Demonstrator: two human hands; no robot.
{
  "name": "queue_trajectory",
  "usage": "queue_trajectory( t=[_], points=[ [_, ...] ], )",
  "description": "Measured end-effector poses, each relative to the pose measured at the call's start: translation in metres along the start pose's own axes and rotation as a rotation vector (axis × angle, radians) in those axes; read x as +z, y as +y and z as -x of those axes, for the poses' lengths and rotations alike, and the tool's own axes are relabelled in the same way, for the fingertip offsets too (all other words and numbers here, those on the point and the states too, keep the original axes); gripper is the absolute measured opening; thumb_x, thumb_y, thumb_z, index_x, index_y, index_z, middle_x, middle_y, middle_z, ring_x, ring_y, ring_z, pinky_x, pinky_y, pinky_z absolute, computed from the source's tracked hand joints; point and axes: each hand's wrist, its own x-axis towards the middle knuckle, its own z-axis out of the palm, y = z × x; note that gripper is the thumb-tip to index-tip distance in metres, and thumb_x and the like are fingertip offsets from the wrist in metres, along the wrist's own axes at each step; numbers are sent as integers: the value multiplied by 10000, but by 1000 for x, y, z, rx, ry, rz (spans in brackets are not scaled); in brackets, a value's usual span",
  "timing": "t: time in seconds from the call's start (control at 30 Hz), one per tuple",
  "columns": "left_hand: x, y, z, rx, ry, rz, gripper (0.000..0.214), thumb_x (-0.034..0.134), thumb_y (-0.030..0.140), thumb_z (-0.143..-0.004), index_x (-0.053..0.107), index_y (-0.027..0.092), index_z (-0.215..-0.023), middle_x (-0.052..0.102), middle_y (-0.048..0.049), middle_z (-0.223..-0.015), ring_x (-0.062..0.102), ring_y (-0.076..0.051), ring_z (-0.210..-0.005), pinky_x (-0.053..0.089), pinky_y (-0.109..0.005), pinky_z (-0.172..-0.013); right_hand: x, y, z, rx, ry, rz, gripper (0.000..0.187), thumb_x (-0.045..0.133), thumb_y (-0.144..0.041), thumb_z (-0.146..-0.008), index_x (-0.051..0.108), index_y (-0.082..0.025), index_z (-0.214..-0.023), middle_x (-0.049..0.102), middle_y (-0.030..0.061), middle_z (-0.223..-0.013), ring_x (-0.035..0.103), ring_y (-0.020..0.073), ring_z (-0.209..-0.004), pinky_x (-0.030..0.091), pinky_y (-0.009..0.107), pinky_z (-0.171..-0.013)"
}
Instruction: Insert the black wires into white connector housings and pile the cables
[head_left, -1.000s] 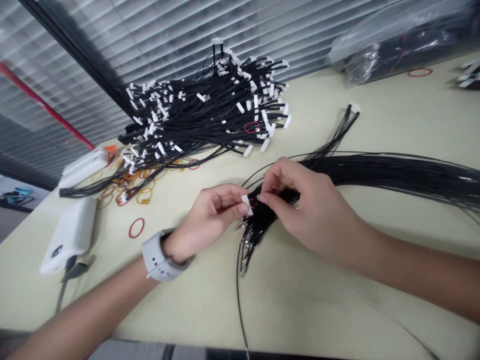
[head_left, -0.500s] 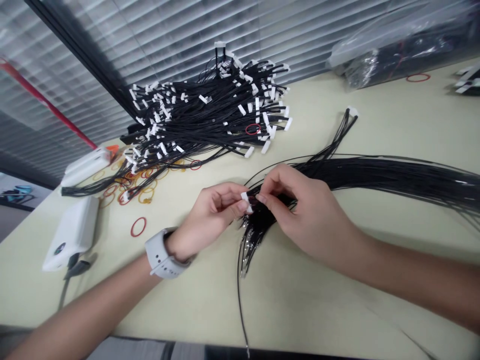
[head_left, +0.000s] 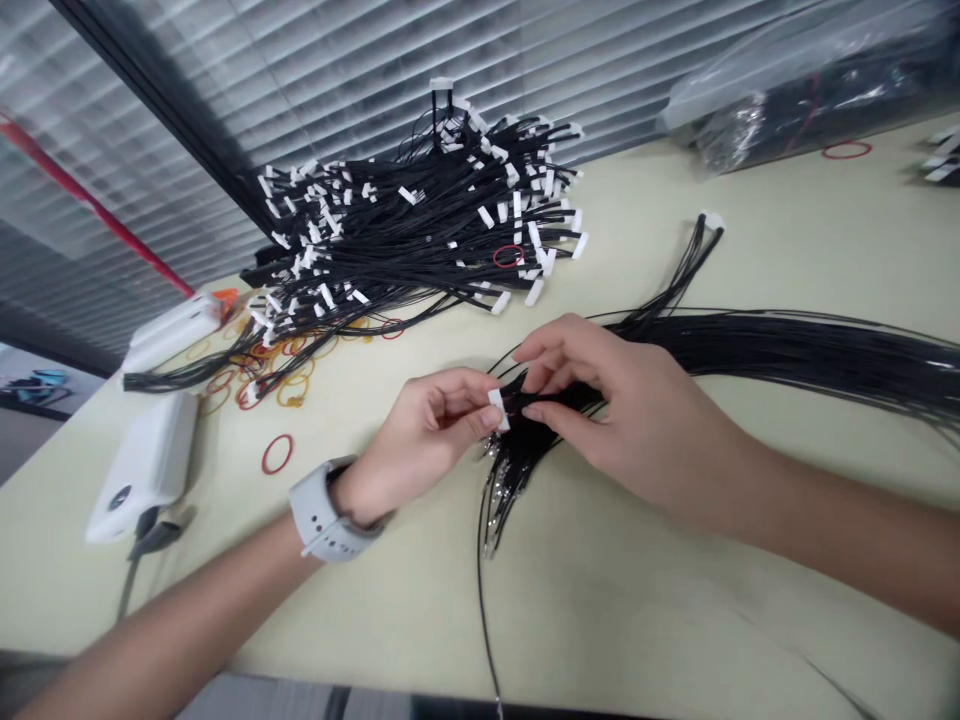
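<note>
- Left hand (head_left: 416, 435): thumb and forefinger closed in a pinch on a small white plastic connector (head_left: 497, 410), the other fingers curled.
- Right hand (head_left: 622, 415): fingers partly closed on a bundle of black wires (head_left: 795, 350), just beside the connector; this is the nearer of the hands to the bundle.
- The bundle's long axis runs rightward from the hands and out of view; its bare wire ends (head_left: 499, 490) fan downward below them.
- Grey smartwatch (head_left: 322, 510) on the left wrist.
- Cream bench (head_left: 600, 620) beneath; red rubber band (head_left: 277, 453) and white plastic box (head_left: 142, 470) to the left.
- Farther off: a heap of connector-tipped black wires (head_left: 420, 230), then a clear plastic bag (head_left: 802, 90).
</note>
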Motion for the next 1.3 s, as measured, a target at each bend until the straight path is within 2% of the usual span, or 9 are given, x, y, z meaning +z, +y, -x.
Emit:
queue_trajectory(
  t=[0.2,0.33,0.5,0.63,0.73,0.9,1.3],
  points=[
    [2,-2,0,39,-31,-15,81,622,93,-754,618,115,-832,640,-6,-684,568,-82,-636,460,-181,-626,4,3,0,-24,-33,-49,296,534,-28,-701,517,-200,-942,589,-56,-754,567,61,-710,437,181,-652],
    [3,-3,0,51,-21,-30,119,642,132,-747,620,115,-863,663,-28,-742,585,-98,-674,465,-201,-644,7,4,1,-2,-13,-105,240,539,-40,-703,519,-203,-878,586,-62,-731,566,61,-686,447,181,-640],
    [2,-3,1,58,-39,-38,109,647,151,-746,612,114,-843,656,-29,-715,584,-105,-659,465,-209,-634,9,4,1,27,2,-131,189,541,-52,-706,514,-202,-818,593,-61,-731,566,63,-683,448,179,-628],
    [2,-1,1,64,-54,-67,71,579,104,-787,591,110,-857,629,-21,-713,561,-93,-662,449,-196,-632,4,2,-1,23,-39,-119,218,537,-58,-706,516,-210,-861,592,-59,-741,570,65,-684,445,190,-646],
    [2,0,0,65,-78,-111,76,538,94,-811,579,102,-874,610,-28,-739,548,-96,-686,438,-200,-649,-2,0,-2,24,-102,-51,211,524,-41,-702,515,-213,-822,590,-60,-740,563,66,-680,427,191,-626],
    [3,0,1,65,-87,-117,83,539,104,-812,574,106,-888,605,-33,-753,541,-104,-691,436,-214,-655,-8,-1,-3,-10,-151,-11,234,501,-26,-708,493,-225,-831,584,-58,-757,561,71,-681,422,190,-610],
    [1,-1,0,64,-72,-39,120,606,122,-778,615,139,-896,645,-4,-710,578,-97,-658,466,-209,-643,-4,2,-2,48,-53,-80,258,592,-85,-694,476,-225,-877,590,-65,-750,609,79,-678,446,200,-633]
  ],
)
